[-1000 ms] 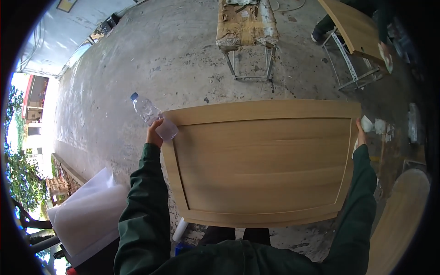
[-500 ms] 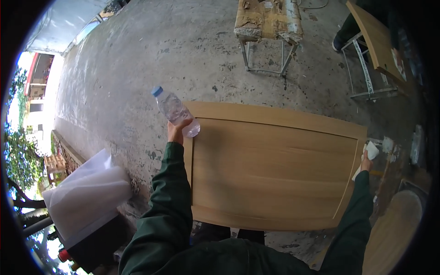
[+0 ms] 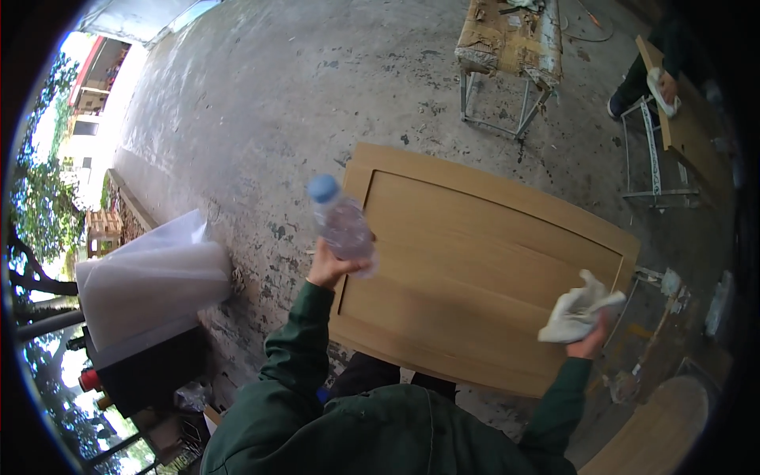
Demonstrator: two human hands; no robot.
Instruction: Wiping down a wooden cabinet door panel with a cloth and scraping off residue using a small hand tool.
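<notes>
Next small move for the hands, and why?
I'd probably lower the cloth onto the wood panel: the right hand holds it bunched over the panel's right end, while the left hand is occupied with the bottle near the left edge.

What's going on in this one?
A person in dark green holds a clear plastic bottle with a blue cap in the left grip and a crumpled white cloth in the right grip. In view, the bottle overlaps the left edge of a framed wooden panel, the cloth its right part; whether either touches it is hard to tell. At upper right, a co-worker holds a second cloth at another wooden board.
</notes>
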